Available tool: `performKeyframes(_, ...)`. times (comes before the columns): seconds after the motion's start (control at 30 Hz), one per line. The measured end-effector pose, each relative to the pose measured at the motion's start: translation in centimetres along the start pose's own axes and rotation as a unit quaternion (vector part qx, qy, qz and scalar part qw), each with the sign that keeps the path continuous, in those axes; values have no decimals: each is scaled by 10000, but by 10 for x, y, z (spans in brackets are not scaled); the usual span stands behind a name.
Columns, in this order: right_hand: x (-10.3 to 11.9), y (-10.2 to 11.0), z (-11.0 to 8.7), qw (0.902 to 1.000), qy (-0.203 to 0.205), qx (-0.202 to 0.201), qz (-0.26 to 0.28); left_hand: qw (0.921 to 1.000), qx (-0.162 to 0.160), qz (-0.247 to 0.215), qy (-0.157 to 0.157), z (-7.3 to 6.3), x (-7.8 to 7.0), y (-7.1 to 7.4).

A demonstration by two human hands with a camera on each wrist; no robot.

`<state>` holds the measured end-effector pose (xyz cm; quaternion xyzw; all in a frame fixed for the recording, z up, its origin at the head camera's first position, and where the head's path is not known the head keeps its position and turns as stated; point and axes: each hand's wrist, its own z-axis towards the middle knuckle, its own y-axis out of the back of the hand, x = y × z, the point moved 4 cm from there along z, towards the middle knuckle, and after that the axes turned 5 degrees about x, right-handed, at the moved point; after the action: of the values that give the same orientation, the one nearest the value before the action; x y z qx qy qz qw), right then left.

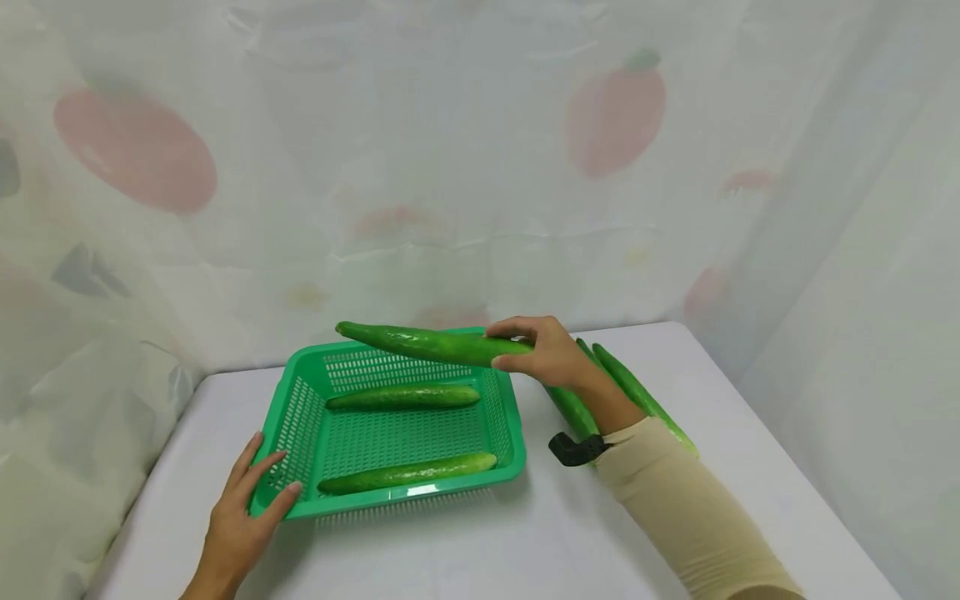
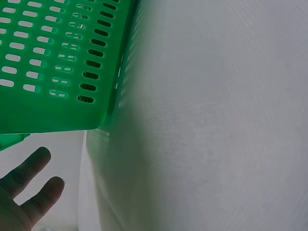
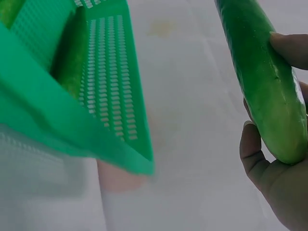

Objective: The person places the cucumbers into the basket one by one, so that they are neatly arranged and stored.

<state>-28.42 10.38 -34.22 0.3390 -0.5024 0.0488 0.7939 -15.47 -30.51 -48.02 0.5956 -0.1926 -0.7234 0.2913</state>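
My right hand (image 1: 551, 354) grips a long green cucumber (image 1: 420, 342) by its thicker end, thumb on one side and fingers on the other. The cucumber is held above the far rim of a green plastic basket (image 1: 516, 425), its thin tip pointing left. At the basket's near left corner, my left hand (image 1: 238, 521) rests on the rim with fingers spread. Two of its fingers (image 2: 26, 168) show straight beside the basket in the left wrist view. Inside the basket lie one cucumber (image 1: 405, 397) toward the back and another cucumber (image 1: 408, 473) along the near side.
More cucumbers (image 1: 641, 390) lie on the white tabletop (image 1: 480, 554) to the right of the basket, partly hidden behind my right forearm. A pale curtain (image 1: 465, 167) with faded fruit prints hangs behind the table. More pale sheeting stands at the left and right.
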Motion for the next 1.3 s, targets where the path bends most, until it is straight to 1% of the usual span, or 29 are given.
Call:
performKeyframes(0.1, -5, -12, 9, 9996, 14, 208, -175, 10000, -56, 9, -33, 0, 0, 0)
performKeyframes(0.17, -18, -19, 17, 9993, 27, 318, -187, 9999, -71, 0, -75, 0, -1, -1)
performKeyframes(0.23, -23, -27, 23, 9990, -21, 444, -90, 9999, -53, -45, -96, 1, -1, -1)
performKeyframes(0.37, -32, -42, 29, 9974, -231, 689, -13, 9999, 11, -82, -103, 0, -2, -4)
performKeyframes(0.53, -42, -57, 32, 9937, -549, 964, -140, 9999, -10, -60, -108, 0, -4, -4)
performKeyframes(0.7, -46, -68, 35, 9908, -661, 1174, -106, 9999, -99, -23, -124, 0, -4, -3)
performKeyframes(0.83, -44, -75, 41, 9880, -617, 1403, -192, 9998, -160, 50, -106, 0, -3, -2)
performKeyframes(0.93, -42, -80, 46, 9867, -579, 1483, -333, 9997, -219, 67, -113, 0, -1, 0)
performKeyframes(1.2, -48, -87, 58, 9819, -613, 1655, -684, 9998, -183, 75, -28, -2, 0, -2)
performKeyframes(1.3, -51, -89, 61, 9799, -657, 1744, -712, 9999, -157, 23, -48, -2, -1, -3)
